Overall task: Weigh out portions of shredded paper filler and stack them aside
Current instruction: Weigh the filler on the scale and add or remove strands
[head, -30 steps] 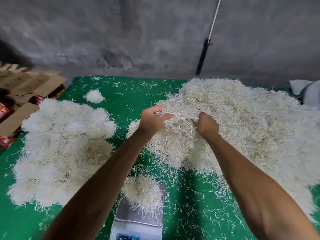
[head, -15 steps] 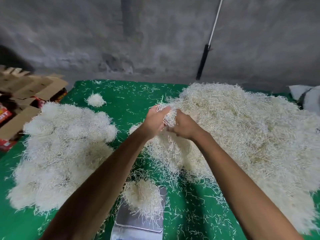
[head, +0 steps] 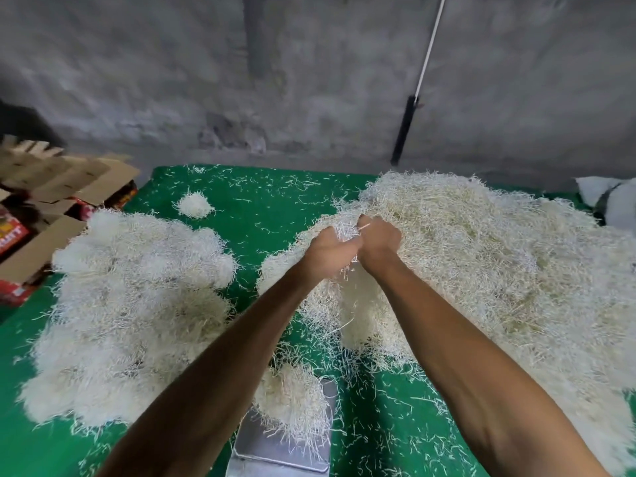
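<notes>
Now two hands grip one clump; two piles.

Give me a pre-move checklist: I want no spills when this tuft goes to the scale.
1. Both hands grip the tuft: left hand and right hand hold shreds at the bulk heap: ok.
2. Tuft free of heap: strands trail down: not ok.
3. Scale tray reachable: ok.
4. Tray empty: a small portion sits on it: not ok.
5. Scale reading: out of view: cannot tell.
6. Weighed stack apart from heap: ok.
</notes>
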Available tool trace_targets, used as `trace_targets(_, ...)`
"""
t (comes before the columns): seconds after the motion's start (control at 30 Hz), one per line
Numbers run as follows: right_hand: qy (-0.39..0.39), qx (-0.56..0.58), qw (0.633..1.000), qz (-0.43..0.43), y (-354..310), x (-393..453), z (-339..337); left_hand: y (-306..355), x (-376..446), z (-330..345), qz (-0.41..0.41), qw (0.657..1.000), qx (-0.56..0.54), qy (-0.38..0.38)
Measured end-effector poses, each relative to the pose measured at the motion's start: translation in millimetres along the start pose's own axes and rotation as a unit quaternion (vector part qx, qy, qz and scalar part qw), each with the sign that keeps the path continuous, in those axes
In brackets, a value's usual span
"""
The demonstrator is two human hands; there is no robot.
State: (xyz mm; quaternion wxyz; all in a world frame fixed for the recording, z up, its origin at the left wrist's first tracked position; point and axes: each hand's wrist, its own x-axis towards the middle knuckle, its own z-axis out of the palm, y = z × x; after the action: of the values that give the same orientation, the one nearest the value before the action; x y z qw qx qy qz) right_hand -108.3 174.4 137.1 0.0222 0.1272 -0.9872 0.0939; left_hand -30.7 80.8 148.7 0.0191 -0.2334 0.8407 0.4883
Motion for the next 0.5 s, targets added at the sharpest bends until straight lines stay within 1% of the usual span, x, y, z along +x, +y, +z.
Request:
trace_targets(0.07, 0.037, -0.008, 0.999, -0.021, -7.2, -0.2, -4.2, -5.1, 4.0, -5.7, 0.009, 0.995, 0.092, 0.035)
trace_targets(0.1, 0.031, -0.011, 0.999, -0.031, -4.8, -0.3, -3.2, -7.0, 3.3, -6.1, 0.019, 0.992, 0.117, 0.042)
trace_targets(0.13, 0.02, -0.002, 0.999, -0.036, -0.9, 0.3, -0.5, -9.5, 1.8, -2.9, 0.031, 0.989, 0.133, 0.049)
trace_targets(0.2, -0.012, 0.06, 0.998, -0.023, 4.9, -5.0, 7.5, -13.4, -2.0, 8.2, 0.072, 0.976, 0.188, 0.079)
trace_targets(0.27, -0.026, 0.055, 0.998, -0.003, 3.3, -9.8, 9.8, -17.9, -3.8, 14.8, 0.107, 0.962, 0.231, 0.097)
trace_targets(0.33, -0.057, 0.052, 0.997, 0.004, 2.2, -11.9, 11.4, -21.5, -2.8, 16.2, 0.125, 0.959, 0.235, 0.095)
trace_targets(0.4, -0.101, 0.05, 0.994, -0.007, 0.9, -12.4, 14.8, -21.6, -2.7, 15.1, 0.117, 0.968, 0.204, 0.087)
trace_targets(0.43, -0.119, 0.058, 0.991, -0.009, -2.1, -13.4, 13.1, -20.9, -2.2, 12.2, 0.1, 0.981, 0.145, 0.085)
trace_targets(0.47, -0.128, 0.092, 0.987, -0.008, -7.5, -12.1, 12.8, -21.5, 0.0, 7.8, 0.074, 0.992, 0.051, 0.085)
trace_targets(0.5, -0.127, 0.15, 0.981, 0.0, -14.9, -11.1, 8.5, -20.3, -2.6, 1.0, 0.048, 0.994, -0.04, 0.087)
